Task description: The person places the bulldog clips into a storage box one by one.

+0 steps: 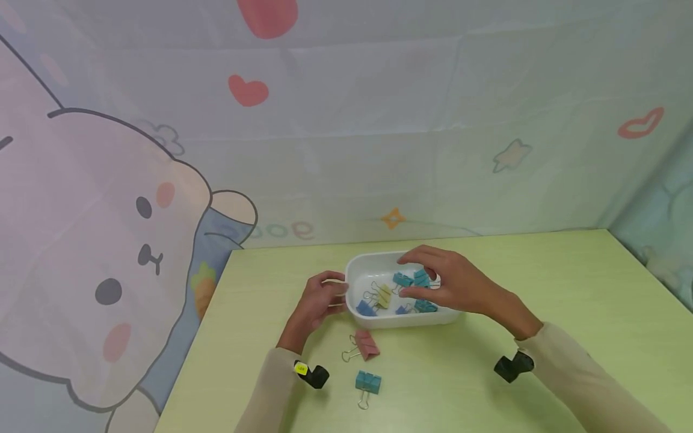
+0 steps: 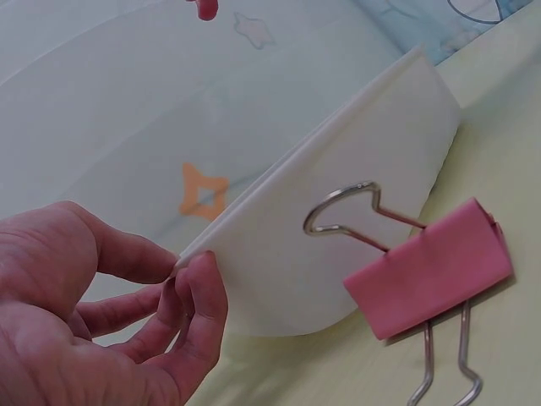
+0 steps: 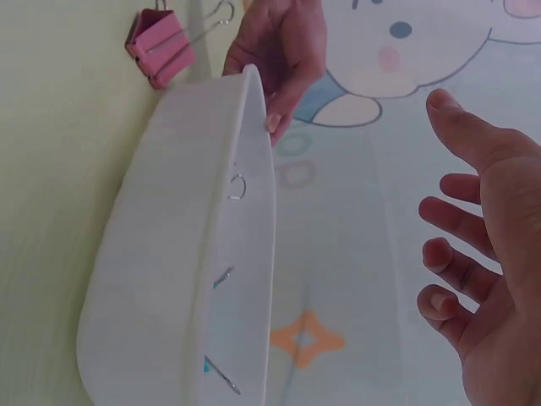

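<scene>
A white plastic tray (image 1: 403, 321) stands on the table with several binder clips inside, among them a yellow binder clip (image 1: 384, 296), a blue binder clip (image 1: 366, 308) and a teal binder clip (image 1: 426, 306). My left hand (image 2: 127, 313) pinches the tray's left rim between thumb and fingers. Over the tray's right side hovers my right hand (image 1: 452, 281), its thumb and fingers spread with nothing between them in the right wrist view. In front of the tray lie a pink binder clip (image 1: 367, 345) and a second teal binder clip (image 1: 368, 382).
The light yellow-green table (image 1: 541, 270) reaches back to a hanging cloth (image 1: 346, 174) printed with hearts, stars and a cartoon bear. Black wrist cameras sit on both sleeves, one being the left camera (image 1: 314, 376).
</scene>
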Action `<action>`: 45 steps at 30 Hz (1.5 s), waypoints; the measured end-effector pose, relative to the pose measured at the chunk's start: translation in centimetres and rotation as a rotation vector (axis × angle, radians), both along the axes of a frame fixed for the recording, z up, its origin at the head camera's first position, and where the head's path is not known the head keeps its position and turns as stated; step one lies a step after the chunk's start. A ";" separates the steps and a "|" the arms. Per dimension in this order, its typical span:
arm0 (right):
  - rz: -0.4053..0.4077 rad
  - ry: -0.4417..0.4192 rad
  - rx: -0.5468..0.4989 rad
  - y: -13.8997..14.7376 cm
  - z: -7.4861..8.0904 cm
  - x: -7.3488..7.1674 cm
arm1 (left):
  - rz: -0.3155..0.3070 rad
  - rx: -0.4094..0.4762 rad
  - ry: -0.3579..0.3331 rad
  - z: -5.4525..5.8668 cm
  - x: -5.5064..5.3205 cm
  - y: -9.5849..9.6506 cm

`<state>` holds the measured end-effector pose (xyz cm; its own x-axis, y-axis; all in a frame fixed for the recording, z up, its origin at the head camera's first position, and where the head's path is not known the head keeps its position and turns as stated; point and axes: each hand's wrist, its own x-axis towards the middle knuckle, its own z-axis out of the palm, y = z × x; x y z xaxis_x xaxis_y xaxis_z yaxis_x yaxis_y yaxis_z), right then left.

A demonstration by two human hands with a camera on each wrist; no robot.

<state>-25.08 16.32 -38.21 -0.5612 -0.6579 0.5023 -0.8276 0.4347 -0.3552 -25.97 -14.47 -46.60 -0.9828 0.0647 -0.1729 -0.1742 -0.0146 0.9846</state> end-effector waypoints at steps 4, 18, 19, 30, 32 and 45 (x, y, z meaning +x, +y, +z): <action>0.030 -0.030 0.011 -0.5 -0.6 0.9 | -0.001 -0.001 0.002 0.0 0.0 0.0; 0.183 -0.181 0.161 -2.3 -5.9 6.1 | -0.009 0.003 0.004 0.0 0.1 0.0; 0.189 -0.189 0.168 -2.3 -6.1 6.3 | -0.009 0.002 0.005 0.0 0.1 0.0; 0.227 -0.254 0.217 -2.9 -8.3 7.4 | 0.001 -0.001 0.007 0.1 0.1 0.1; 0.229 -0.236 0.218 -3.1 -8.6 7.5 | 0.000 0.002 0.010 0.1 0.1 0.0; 0.244 -0.188 0.270 -4.4 -10.3 7.9 | -0.014 0.014 0.020 0.0 0.1 0.0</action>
<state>-17.16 11.90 -48.47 -0.4382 -0.8771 0.1967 -0.8492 0.3322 -0.4104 -25.83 -14.48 -46.61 -0.9850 0.0804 -0.1526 -0.1551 -0.0264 0.9875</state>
